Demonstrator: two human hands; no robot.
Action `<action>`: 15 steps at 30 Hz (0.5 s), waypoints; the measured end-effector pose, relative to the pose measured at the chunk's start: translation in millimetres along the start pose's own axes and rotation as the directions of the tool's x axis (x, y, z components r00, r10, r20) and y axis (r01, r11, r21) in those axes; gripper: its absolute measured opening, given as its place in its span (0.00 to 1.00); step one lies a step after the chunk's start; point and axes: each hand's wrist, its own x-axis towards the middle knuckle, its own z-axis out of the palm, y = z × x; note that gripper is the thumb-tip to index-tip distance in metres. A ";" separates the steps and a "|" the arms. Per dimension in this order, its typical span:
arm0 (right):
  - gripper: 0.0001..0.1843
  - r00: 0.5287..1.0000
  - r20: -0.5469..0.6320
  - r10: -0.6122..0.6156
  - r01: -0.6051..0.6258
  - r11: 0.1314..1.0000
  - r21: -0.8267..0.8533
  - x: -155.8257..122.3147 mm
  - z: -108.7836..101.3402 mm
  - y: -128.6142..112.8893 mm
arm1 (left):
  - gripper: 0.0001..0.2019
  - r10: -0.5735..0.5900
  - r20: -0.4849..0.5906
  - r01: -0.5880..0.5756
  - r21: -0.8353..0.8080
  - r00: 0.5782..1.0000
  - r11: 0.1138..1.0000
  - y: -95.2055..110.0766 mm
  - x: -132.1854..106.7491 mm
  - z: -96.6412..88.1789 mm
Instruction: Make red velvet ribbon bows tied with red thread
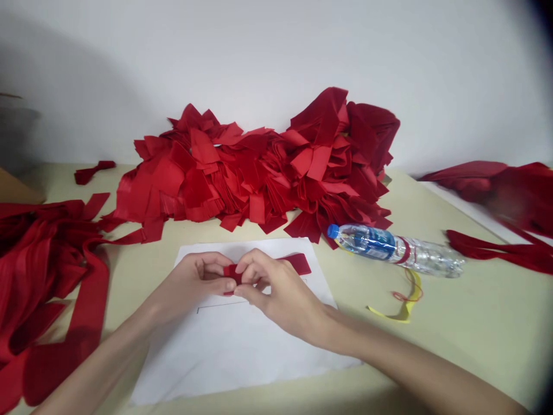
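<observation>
Both my hands meet over a white sheet of paper (pixel 242 346) with thin drawn lines. Between them is a red velvet ribbon (pixel 298 263), its free end sticking out to the right behind my right hand. My left hand (pixel 201 279) pinches the ribbon's left end between thumb and fingers. The fingertips of my right hand (pixel 276 285) are closed on the ribbon's middle, close beside the left thumb. Part of the ribbon is hidden behind the right fingers, so how it is folded there I cannot tell.
Against the wall lies a large heap of red ribbon pieces (pixel 259 173). Long red ribbons (pixel 47 259) spill over the left side. To the right are a plastic bottle (pixel 371 242) on its side, a yellow strip (pixel 406 305) and more red ribbons (pixel 496 248).
</observation>
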 end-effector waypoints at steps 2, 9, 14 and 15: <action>0.10 1.000 -0.008 -0.002 0.001 1.000 -0.031 -0.6 -1.4 -0.9 | 0.08 0.015 -0.007 -0.016 -0.010 1.000 1.000 -0.1 0.0 -0.4; 0.12 0.997 0.072 -0.027 0.032 0.997 -0.073 -4.1 -8.2 0.9 | 0.06 0.014 -0.014 -0.015 -0.014 1.000 1.000 0.0 -1.6 5.9; 0.05 0.996 0.082 -0.036 0.047 0.991 -0.128 -7.0 -8.1 6.7 | 0.04 0.018 0.027 -0.019 0.025 0.999 1.000 -0.4 -1.3 7.3; 0.06 0.996 0.078 -0.039 0.048 0.992 -0.119 -7.1 -7.8 7.7 | 0.04 0.017 0.036 -0.018 0.023 0.999 1.000 -0.5 -1.0 7.5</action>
